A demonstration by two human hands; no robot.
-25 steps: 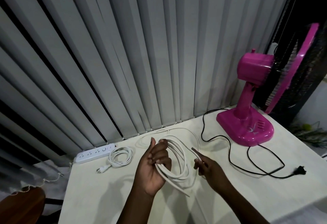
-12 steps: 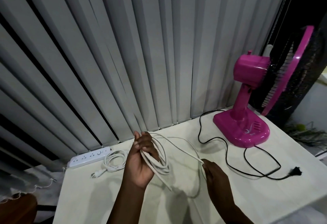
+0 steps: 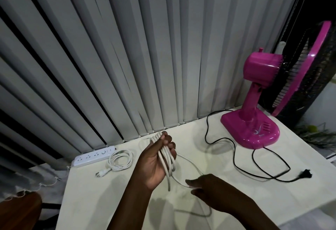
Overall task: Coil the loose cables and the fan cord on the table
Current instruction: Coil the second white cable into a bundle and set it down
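The left hand point(image 3: 156, 162) is gripping the light, springy white cable point(image 3: 166, 159) coils mid-bundle while the right hand point(image 3: 205, 184) is pinching its loose tail, probably the best hold.

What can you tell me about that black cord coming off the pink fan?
The fan cord is thin, black and looks rubbery. It leaves the back of the pink fan at its base, curves down beside the blinds, then snakes in loose bends across the pale table to the right, ending in a black plug that lies unplugged near the table's right edge. It lies flat and uncoiled. Neither hand touches it.
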